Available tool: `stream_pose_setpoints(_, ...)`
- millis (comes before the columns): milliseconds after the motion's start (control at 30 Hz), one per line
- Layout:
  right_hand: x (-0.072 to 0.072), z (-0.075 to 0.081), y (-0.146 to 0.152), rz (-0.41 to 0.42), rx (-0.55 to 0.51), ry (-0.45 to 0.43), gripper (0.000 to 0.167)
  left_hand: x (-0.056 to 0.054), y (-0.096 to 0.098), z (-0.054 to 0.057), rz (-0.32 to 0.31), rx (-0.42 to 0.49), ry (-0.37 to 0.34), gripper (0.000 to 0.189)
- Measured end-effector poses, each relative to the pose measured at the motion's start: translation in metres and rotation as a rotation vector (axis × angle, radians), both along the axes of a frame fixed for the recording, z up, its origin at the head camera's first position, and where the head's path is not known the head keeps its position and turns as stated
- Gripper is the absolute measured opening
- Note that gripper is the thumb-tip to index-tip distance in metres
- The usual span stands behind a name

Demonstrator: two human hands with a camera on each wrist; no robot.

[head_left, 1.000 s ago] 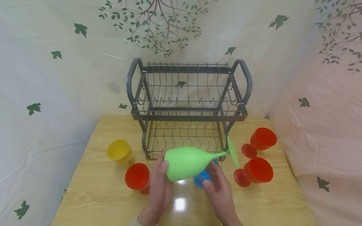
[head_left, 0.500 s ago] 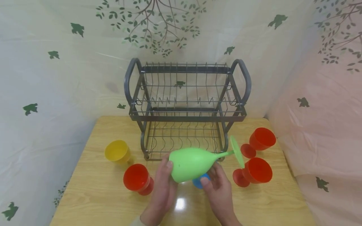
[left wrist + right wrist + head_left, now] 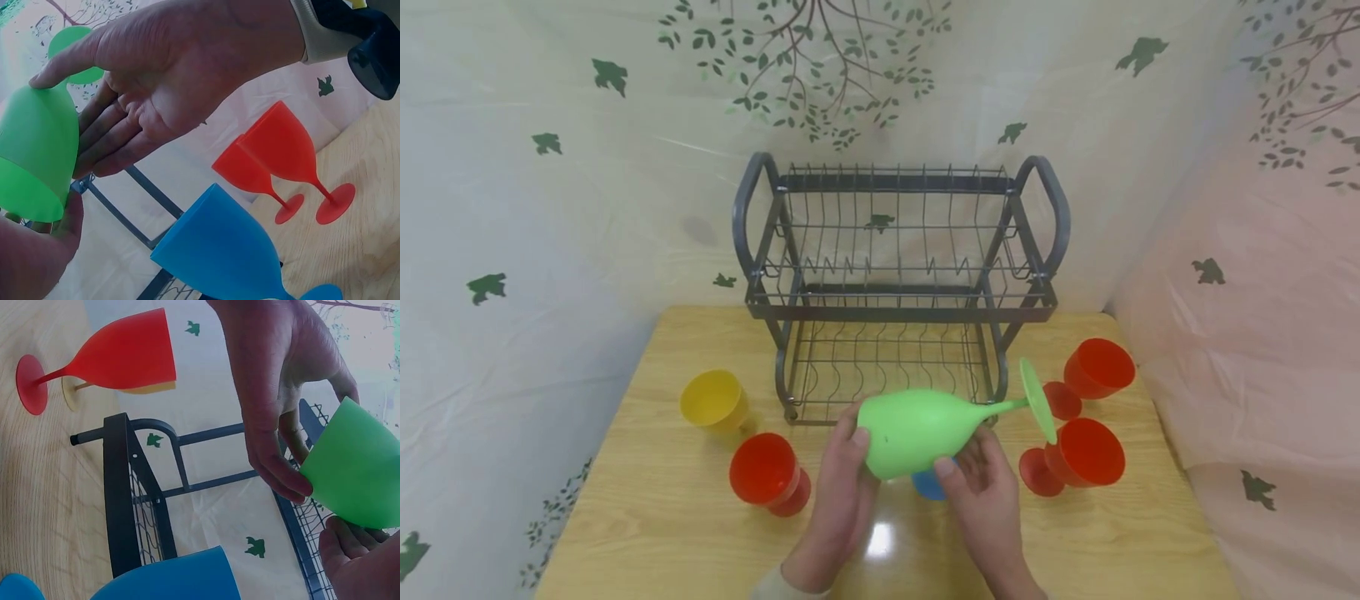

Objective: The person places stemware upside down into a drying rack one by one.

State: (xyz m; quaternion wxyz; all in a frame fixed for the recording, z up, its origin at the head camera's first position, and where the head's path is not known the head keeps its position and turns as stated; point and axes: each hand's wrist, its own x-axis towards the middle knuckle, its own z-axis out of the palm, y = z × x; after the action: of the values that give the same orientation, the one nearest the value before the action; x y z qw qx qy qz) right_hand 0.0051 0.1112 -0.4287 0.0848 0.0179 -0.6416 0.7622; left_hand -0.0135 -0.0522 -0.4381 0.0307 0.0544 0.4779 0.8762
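Observation:
A green wine goblet (image 3: pixel 917 429) lies sideways in the air between both hands, its bowl to the left and its round foot to the right. My left hand (image 3: pixel 842 492) grips the bowl near the rim, thumb on the near side. With thumb and fingers, my right hand (image 3: pixel 988 508) holds the bowl's underside near the stem. Below it on the table is a blue goblet (image 3: pixel 928 485), mostly hidden in the head view; its bowl (image 3: pixel 219 250) shows better in the left wrist view.
A black two-tier dish rack (image 3: pixel 902 315) stands behind the hands. A yellow goblet (image 3: pixel 715 402) and a red goblet (image 3: pixel 763 469) stand at left. To the right are two more red goblets, one nearer (image 3: pixel 1086 452) and one farther (image 3: pixel 1099 368), on the wooden table (image 3: pixel 647 517).
Both hands have shifted slightly to the right with the green goblet, whose foot now overlaps the nearer right-hand red goblet. The hold looks much the same.

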Motion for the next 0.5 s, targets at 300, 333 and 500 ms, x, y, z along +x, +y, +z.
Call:
stream_pose_setpoints(300, 0.001, 0.000, 0.005, -0.030, -0.034, 0.067, 0.059, 0.000, -0.006, 0.003, 0.004, -0.071, 0.037, 0.059)
stream_pose_setpoints(333, 0.001, 0.001, 0.006, -0.035, -0.037, 0.082, 0.059, 0.000, -0.007, 0.003, 0.009, -0.085, 0.051, 0.058)
stream_pose_setpoints(500, -0.001, 0.009, 0.016, -0.090, -0.026, 0.124, 0.057, -0.001, -0.011, 0.000, 0.057, -0.134, 0.184, 0.052)
